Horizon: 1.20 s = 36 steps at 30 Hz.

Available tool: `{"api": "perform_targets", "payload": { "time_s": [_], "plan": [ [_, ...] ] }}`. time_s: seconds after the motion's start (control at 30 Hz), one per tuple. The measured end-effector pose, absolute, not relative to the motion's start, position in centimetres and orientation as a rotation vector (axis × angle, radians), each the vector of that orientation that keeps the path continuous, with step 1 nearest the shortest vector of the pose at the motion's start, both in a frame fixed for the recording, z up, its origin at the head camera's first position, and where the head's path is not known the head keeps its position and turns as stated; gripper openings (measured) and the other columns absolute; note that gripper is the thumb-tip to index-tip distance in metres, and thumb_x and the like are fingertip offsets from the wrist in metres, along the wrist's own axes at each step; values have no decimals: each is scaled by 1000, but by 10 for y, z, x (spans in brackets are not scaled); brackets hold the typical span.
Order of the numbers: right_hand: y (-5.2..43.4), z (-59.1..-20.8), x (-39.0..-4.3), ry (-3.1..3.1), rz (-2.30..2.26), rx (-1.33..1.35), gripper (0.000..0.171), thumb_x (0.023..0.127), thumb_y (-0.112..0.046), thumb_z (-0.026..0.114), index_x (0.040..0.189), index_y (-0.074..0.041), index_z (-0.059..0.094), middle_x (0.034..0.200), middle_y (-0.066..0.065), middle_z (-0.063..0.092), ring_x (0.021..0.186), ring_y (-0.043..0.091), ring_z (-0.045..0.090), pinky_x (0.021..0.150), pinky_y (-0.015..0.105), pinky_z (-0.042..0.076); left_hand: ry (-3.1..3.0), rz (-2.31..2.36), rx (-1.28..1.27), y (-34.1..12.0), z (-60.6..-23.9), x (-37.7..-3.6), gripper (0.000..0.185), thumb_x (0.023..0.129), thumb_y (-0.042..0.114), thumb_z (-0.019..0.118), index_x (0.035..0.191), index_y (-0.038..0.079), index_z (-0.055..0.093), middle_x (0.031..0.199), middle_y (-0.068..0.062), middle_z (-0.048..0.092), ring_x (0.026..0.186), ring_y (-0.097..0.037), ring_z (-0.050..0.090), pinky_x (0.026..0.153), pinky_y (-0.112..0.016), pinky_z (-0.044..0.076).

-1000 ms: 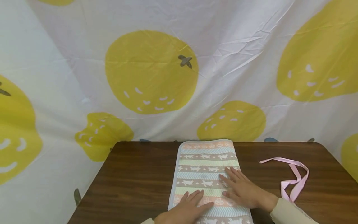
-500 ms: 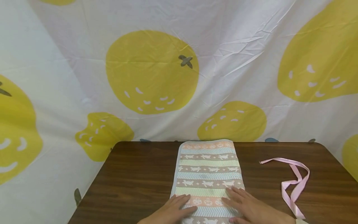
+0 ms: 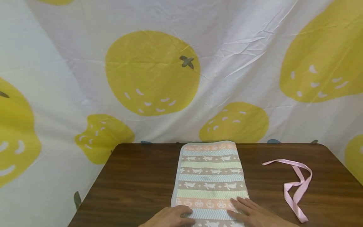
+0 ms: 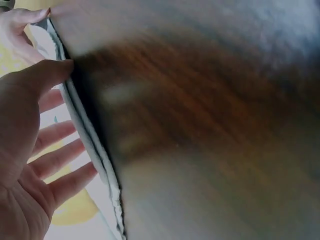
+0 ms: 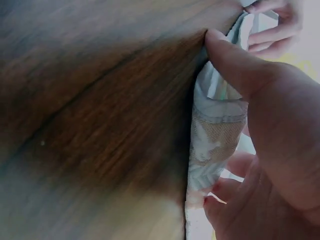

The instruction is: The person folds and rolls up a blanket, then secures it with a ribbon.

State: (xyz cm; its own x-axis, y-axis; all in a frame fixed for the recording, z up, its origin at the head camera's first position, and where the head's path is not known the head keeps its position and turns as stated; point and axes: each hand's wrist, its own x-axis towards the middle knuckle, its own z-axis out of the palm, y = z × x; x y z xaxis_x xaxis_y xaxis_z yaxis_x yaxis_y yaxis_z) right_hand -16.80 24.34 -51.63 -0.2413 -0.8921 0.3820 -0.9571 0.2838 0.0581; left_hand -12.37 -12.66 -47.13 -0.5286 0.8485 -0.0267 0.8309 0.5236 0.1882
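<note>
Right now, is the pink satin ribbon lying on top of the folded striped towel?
No, the pink satin ribbon lies on the bare brown wooden table, well to the right of the folded striped towel.

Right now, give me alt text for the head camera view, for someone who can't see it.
Two hands, the left hand and the right hand, rest flat on the near end of a folded striped towel lying lengthwise on a dark wooden table. A loose pink ribbon lies to the right, and a white cloth with yellow fruit hangs behind.

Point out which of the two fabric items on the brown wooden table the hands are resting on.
The folded striped towel with animal patterns: both the left hand and right hand lie flat on its near end. The pink ribbon lies untouched to the right.
</note>
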Motion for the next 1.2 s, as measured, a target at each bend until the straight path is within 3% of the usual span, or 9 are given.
{"api": "perform_targets", "payload": {
  "time_s": [0.1,0.2,0.33,0.47,0.53,0.63,0.7,0.87,1.2],
  "plan": [
    [245,-517,-168,-2239,312,1687,70,97,-59,50,149,-13,44,164,-2,-4,147,6,-19,114,16,-13,2603,244,1458,-127,-468,-125,37,100,39,56,130,19,66,125,-2,62,110,-5,58,78,-9,47],
    [246,-517,-167,-2280,373,1687,67,96,-57,53,147,-14,47,162,9,24,148,2,-15,114,14,-12,2580,278,1490,-128,-465,-126,35,101,37,55,127,16,67,116,2,63,99,2,56,75,-5,44],
    [247,-517,-167,-2316,368,1655,61,94,-56,57,141,-17,56,139,17,57,148,19,26,115,13,-4,2559,313,1554,-128,-464,-127,31,102,35,53,120,14,69,103,7,62,85,7,46,71,-2,38],
    [242,-517,-169,-2224,312,1648,54,89,-57,63,126,-19,68,125,14,66,112,32,58,117,17,8,2554,325,1572,-128,-464,-129,25,102,30,54,113,14,70,93,10,61,77,9,41,69,-1,37],
    [238,-517,-170,-2126,312,1650,49,86,-57,67,116,-19,73,119,8,66,105,27,60,114,22,21,2585,320,1564,-127,-465,-128,18,100,24,58,110,14,69,88,11,63,74,11,42,66,-1,37],
    [232,-516,-170,-2005,353,1637,40,80,-54,73,104,-22,75,106,-2,60,96,14,53,85,21,39,2662,286,1545,-126,-465,-127,18,94,18,63,112,16,68,80,14,61,67,12,40,58,-3,35],
    [230,-515,-169,-1992,380,1649,34,79,-51,74,100,-25,74,99,-7,54,90,7,46,73,17,37,2721,255,1543,-126,-466,-126,25,90,17,66,115,16,67,78,14,61,65,13,39,55,-4,33],
    [229,-510,-167,-2061,338,1719,27,79,-45,75,98,-26,73,89,-13,48,78,-2,38,65,10,26,2807,203,1605,-125,-470,-124,34,88,20,69,121,15,66,76,14,59,63,11,36,55,-4,32],
    [227,-504,-162,-2086,309,1744,22,80,-38,75,89,-21,64,76,-15,51,65,-8,39,55,7,30,2862,353,1551,-127,-473,-123,34,84,9,71,118,15,66,72,14,59,63,9,38,62,-3,36]
  ]
}}
